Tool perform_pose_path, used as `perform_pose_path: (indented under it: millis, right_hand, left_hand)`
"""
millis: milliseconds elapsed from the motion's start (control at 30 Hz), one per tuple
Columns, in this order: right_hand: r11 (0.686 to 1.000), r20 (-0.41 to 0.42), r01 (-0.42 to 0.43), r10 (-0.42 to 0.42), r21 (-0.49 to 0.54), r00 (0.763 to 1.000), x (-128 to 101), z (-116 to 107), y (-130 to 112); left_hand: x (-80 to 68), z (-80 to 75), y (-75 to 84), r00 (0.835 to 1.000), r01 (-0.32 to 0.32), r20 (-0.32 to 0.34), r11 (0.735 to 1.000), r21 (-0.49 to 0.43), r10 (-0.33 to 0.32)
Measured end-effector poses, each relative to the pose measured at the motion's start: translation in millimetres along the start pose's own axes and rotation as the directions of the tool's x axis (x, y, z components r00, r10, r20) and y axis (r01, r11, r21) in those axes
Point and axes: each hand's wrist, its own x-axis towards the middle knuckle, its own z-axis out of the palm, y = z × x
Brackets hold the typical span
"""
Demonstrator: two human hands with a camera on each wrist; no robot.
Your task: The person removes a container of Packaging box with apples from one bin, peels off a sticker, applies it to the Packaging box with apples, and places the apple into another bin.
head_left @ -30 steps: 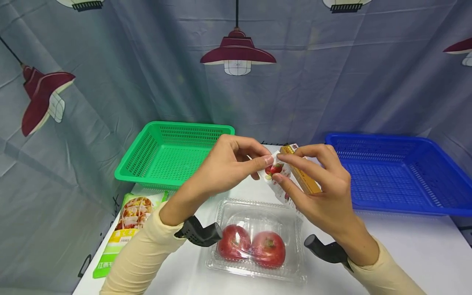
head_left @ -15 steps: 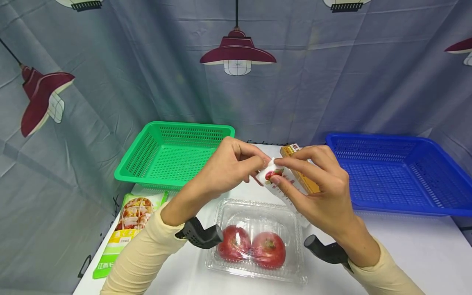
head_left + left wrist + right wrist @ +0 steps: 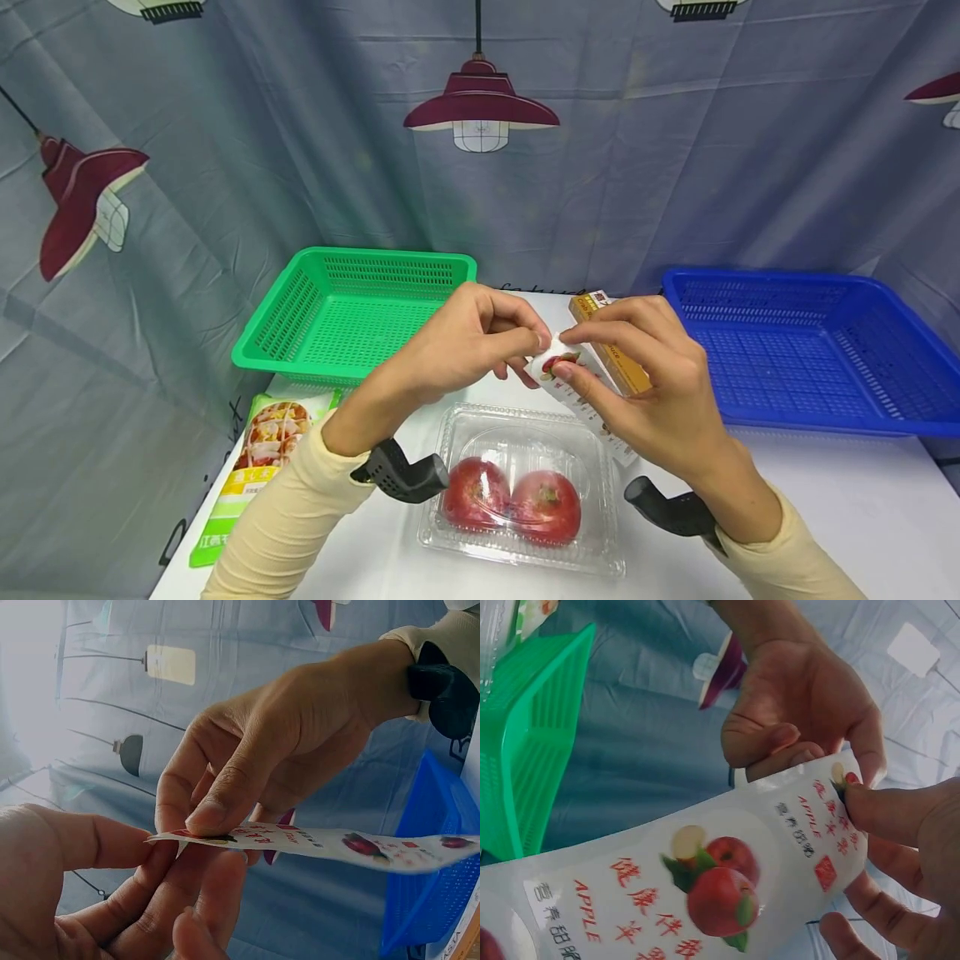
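A strip of white apple stickers [image 3: 577,398], printed with red apples and red lettering, is held above the table between both hands. My left hand [image 3: 474,340] pinches the strip's upper end between thumb and finger. Beside it, my right hand [image 3: 663,385] grips the strip near that end, its thumb [image 3: 210,814] on the printed face. In the right wrist view the sticker strip [image 3: 667,877] stretches away to the left, its far end out of frame. Under the hands lies a clear plastic clamshell box [image 3: 525,425] with two red fruits [image 3: 546,507] inside.
A green basket [image 3: 352,367] stands at the back left, a blue basket [image 3: 817,421] at the right. An orange-brown sauce carton [image 3: 626,371] lies behind the right hand. At the table's left edge is a green and yellow food packet [image 3: 255,475].
The strip's upper end, bent and bulging half a second ago, now lies flatter. My left hand has shifted slightly down; both hands stay close together on the strip.
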Motion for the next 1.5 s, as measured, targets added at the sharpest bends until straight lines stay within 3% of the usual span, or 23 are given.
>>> perform_pose_path:
  millis: [233,667,1033,1233,1500]
  right_hand:
    - [0.999,0.059,-0.034,0.034,0.0,0.998,-2,-2,2]
    - [0.996,-0.053,0.002,0.002,0.088,0.999,-4,2,2]
    - [1.0,-0.107,-0.014,0.015,0.014,0.994,-5,4,2]
    - [1.0,-0.121,-0.004,0.008,0.029,0.993,-5,2,-1]
    - [0.995,-0.165,0.026,-0.009,0.101,0.986,-5,-1,-4]
  left_hand:
    - [-0.7,-0.8,-0.8,1.0,0.013,0.021,1.0,0.021,-0.013]
    - [0.4,0.2,-1.9,1.0,0.025,0.006,1.0,-0.008,-0.025]
    - [-0.4,-0.5,-3.8,0.996,0.025,-0.087,0.997,0.077,-0.018]
    - [0.2,-2.6,-6.0,0.989,0.014,-0.151,0.995,0.103,0.001]
    - [0.0,-7.9,-10.9,0.978,0.05,-0.209,0.994,0.096,-0.029]
